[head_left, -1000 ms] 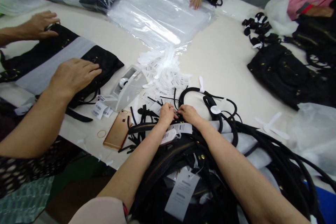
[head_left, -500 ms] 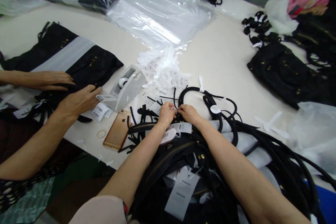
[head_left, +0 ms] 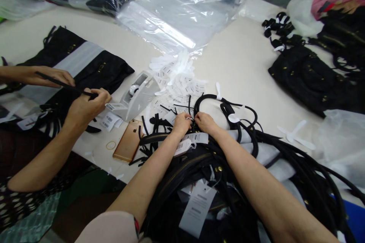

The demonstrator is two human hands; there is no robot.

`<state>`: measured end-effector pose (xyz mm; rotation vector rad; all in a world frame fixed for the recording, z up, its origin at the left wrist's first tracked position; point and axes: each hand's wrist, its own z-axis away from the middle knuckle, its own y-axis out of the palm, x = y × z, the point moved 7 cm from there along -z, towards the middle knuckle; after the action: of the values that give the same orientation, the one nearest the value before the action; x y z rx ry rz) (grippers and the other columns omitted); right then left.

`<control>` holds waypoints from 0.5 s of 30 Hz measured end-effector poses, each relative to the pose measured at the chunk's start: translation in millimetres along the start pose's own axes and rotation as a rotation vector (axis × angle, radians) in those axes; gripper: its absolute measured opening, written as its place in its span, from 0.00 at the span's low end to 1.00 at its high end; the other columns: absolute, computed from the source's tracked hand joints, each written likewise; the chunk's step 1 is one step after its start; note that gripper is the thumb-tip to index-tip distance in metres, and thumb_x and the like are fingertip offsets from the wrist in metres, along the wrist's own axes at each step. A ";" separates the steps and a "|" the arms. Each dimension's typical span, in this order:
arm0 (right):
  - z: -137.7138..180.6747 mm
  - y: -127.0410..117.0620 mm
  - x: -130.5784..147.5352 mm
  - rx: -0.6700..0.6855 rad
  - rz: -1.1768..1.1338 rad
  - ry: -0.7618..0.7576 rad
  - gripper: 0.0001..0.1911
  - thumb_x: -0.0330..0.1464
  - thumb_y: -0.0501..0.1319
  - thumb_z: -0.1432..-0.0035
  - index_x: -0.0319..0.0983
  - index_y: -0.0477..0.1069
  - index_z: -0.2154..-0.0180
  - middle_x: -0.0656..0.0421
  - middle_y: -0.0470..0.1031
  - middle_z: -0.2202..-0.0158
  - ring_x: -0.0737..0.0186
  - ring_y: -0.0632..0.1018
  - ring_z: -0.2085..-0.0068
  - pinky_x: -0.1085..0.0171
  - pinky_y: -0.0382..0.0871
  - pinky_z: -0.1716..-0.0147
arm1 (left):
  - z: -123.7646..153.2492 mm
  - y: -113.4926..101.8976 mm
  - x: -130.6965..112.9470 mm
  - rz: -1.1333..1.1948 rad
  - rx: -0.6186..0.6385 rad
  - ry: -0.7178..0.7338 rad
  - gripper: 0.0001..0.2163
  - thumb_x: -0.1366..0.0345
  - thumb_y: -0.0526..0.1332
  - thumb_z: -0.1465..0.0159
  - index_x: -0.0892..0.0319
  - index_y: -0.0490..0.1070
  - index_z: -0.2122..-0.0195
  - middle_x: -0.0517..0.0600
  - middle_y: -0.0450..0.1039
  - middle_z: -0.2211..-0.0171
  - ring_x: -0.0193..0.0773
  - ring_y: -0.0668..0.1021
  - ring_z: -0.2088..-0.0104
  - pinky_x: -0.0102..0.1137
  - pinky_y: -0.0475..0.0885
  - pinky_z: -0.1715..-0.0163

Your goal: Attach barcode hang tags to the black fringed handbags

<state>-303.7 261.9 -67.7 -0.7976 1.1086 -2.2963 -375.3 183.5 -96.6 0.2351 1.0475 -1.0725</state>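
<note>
- Since half a second ago, the wearer's two hands have stayed pinched together at one spot, while a co-worker's hand (head_left: 85, 104) at the left has lifted a thin black strip (head_left: 64, 84) off the table.
- Left hand (head_left: 181, 122) and right hand (head_left: 204, 121) touch fingertip to fingertip; their fingers are closed on a small fastening at the top of a black handbag (head_left: 188, 167), too small to make out.
- That handbag lies at the near table edge, under both forearms, among a tangle of black straps (head_left: 242, 121).
- Three white tags show on the bag: two barcode tags (head_left: 196, 138) just below the hands, and one larger hang tag (head_left: 196, 207) lower down.
- One grey tape dispenser (head_left: 137, 95) stands left of the hands; one gold phone (head_left: 128, 140) lies beside it, with one rubber band (head_left: 110, 145) nearby.
- White paper labels (head_left: 176, 79) lie heaped beyond the hands; they are too many to count.
- Clear plastic bags (head_left: 173, 19) are stacked flat at the far side; more at the top left hold black items.
- Another black bag (head_left: 308, 76) lies at the right.
</note>
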 end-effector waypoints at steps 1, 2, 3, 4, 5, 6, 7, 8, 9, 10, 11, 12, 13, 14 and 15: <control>-0.2 -0.1 0.3 -0.005 -0.002 -0.002 0.14 0.30 0.47 0.42 0.35 0.69 0.60 0.50 0.74 0.59 0.58 0.73 0.57 0.65 0.62 0.61 | -0.5 0.8 0.5 -0.006 0.012 -0.004 0.10 0.77 0.55 0.50 0.63 0.71 0.68 0.42 0.64 0.87 0.28 0.68 0.85 0.22 0.61 0.82; -0.2 -0.3 0.6 -0.010 -0.005 -0.004 0.14 0.30 0.48 0.42 0.36 0.69 0.60 0.51 0.74 0.59 0.58 0.73 0.57 0.65 0.62 0.61 | -0.9 1.5 0.8 -0.006 0.021 -0.005 0.09 0.77 0.55 0.50 0.63 0.71 0.69 0.42 0.63 0.88 0.29 0.68 0.85 0.23 0.61 0.82; 0.2 -0.9 1.0 -0.015 -0.008 -0.008 0.14 0.30 0.48 0.42 0.36 0.69 0.60 0.51 0.74 0.59 0.58 0.73 0.57 0.65 0.62 0.61 | -1.1 1.7 0.8 -0.004 0.024 -0.003 0.09 0.77 0.55 0.50 0.63 0.71 0.71 0.42 0.62 0.88 0.29 0.68 0.86 0.23 0.61 0.83; 0.9 -1.8 1.2 -0.020 -0.012 -0.012 0.13 0.31 0.48 0.42 0.37 0.69 0.61 0.52 0.74 0.59 0.58 0.73 0.57 0.66 0.62 0.60 | -1.1 1.7 0.6 0.001 0.023 -0.001 0.08 0.77 0.55 0.51 0.63 0.71 0.72 0.42 0.62 0.89 0.29 0.67 0.86 0.24 0.61 0.83; 2.0 -3.1 1.1 -0.023 -0.016 -0.016 0.13 0.31 0.48 0.42 0.37 0.69 0.61 0.53 0.74 0.60 0.59 0.73 0.57 0.66 0.62 0.60 | -0.8 1.5 0.2 0.008 0.022 0.003 0.07 0.76 0.56 0.51 0.62 0.71 0.73 0.41 0.61 0.90 0.29 0.66 0.87 0.24 0.60 0.83; 3.4 -4.9 0.5 -0.025 -0.020 -0.019 0.13 0.31 0.49 0.42 0.38 0.70 0.62 0.54 0.74 0.60 0.59 0.73 0.57 0.66 0.62 0.60 | -0.4 1.4 -0.4 0.018 0.022 0.006 0.06 0.75 0.56 0.50 0.62 0.71 0.74 0.41 0.60 0.90 0.29 0.66 0.87 0.24 0.59 0.84; 5.3 -7.2 -0.9 -0.029 -0.023 -0.020 0.13 0.31 0.48 0.42 0.38 0.70 0.61 0.54 0.74 0.60 0.59 0.73 0.57 0.66 0.62 0.60 | 0.3 1.3 -1.2 0.031 0.024 0.009 0.05 0.74 0.56 0.50 0.62 0.70 0.75 0.41 0.59 0.91 0.29 0.65 0.88 0.24 0.58 0.85; 7.4 -10.6 -3.8 -0.043 -0.023 -0.007 0.14 0.31 0.48 0.42 0.38 0.69 0.60 0.53 0.74 0.59 0.59 0.72 0.57 0.66 0.62 0.59 | 1.1 1.5 -2.2 0.047 0.030 0.010 0.04 0.73 0.56 0.50 0.62 0.69 0.76 0.41 0.59 0.91 0.29 0.64 0.88 0.23 0.58 0.85; 9.6 -15.0 -8.2 -0.069 -0.015 0.020 0.14 0.30 0.47 0.42 0.38 0.69 0.59 0.52 0.73 0.58 0.59 0.72 0.56 0.65 0.62 0.59 | 1.9 1.9 -3.2 0.065 0.039 0.008 0.03 0.73 0.56 0.50 0.61 0.69 0.77 0.41 0.58 0.92 0.29 0.64 0.88 0.23 0.57 0.86; 12.0 -19.7 -13.6 -0.098 0.001 0.060 0.15 0.28 0.47 0.43 0.37 0.68 0.57 0.51 0.72 0.56 0.58 0.71 0.55 0.64 0.62 0.58 | 2.8 2.5 -4.1 0.083 0.051 0.004 0.03 0.72 0.56 0.50 0.61 0.68 0.78 0.41 0.58 0.92 0.28 0.64 0.89 0.23 0.56 0.86; 14.4 -23.7 -19.6 -0.119 0.022 0.108 0.16 0.27 0.47 0.44 0.37 0.67 0.56 0.50 0.71 0.55 0.56 0.71 0.54 0.62 0.62 0.58 | 3.6 3.3 -5.0 0.102 0.064 -0.003 0.03 0.72 0.56 0.50 0.61 0.68 0.78 0.41 0.59 0.92 0.28 0.64 0.89 0.23 0.56 0.87; 16.3 -25.8 -25.1 -0.119 0.041 0.152 0.18 0.25 0.48 0.46 0.37 0.67 0.55 0.50 0.70 0.54 0.55 0.70 0.53 0.60 0.62 0.57 | 4.4 4.1 -5.9 0.121 0.076 -0.011 0.03 0.73 0.56 0.50 0.62 0.67 0.79 0.41 0.60 0.91 0.28 0.64 0.89 0.23 0.56 0.87; 17.4 -25.4 -29.2 -0.093 0.054 0.182 0.19 0.25 0.50 0.47 0.38 0.67 0.55 0.51 0.70 0.53 0.53 0.69 0.52 0.59 0.62 0.57 | 5.2 4.8 -6.6 0.139 0.086 -0.020 0.03 0.73 0.56 0.50 0.62 0.67 0.79 0.42 0.61 0.90 0.27 0.64 0.89 0.23 0.56 0.87; 17.8 -22.5 -31.4 -0.043 0.060 0.192 0.19 0.25 0.51 0.49 0.40 0.68 0.54 0.52 0.69 0.53 0.53 0.69 0.51 0.58 0.62 0.57 | 5.9 5.4 -7.2 0.156 0.093 -0.029 0.04 0.73 0.55 0.50 0.62 0.66 0.80 0.43 0.63 0.88 0.27 0.64 0.89 0.23 0.56 0.87; 17.6 -18.0 -31.9 0.018 0.061 0.188 0.20 0.25 0.52 0.49 0.42 0.68 0.54 0.52 0.69 0.52 0.52 0.68 0.50 0.57 0.63 0.56 | 6.6 5.8 -7.8 0.172 0.097 -0.038 0.04 0.73 0.55 0.50 0.62 0.65 0.80 0.43 0.65 0.87 0.27 0.65 0.89 0.23 0.56 0.88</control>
<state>-271.5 282.4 -53.7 -0.5419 1.1735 -2.3639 -367.4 187.0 -88.7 0.3751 0.9247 -0.9692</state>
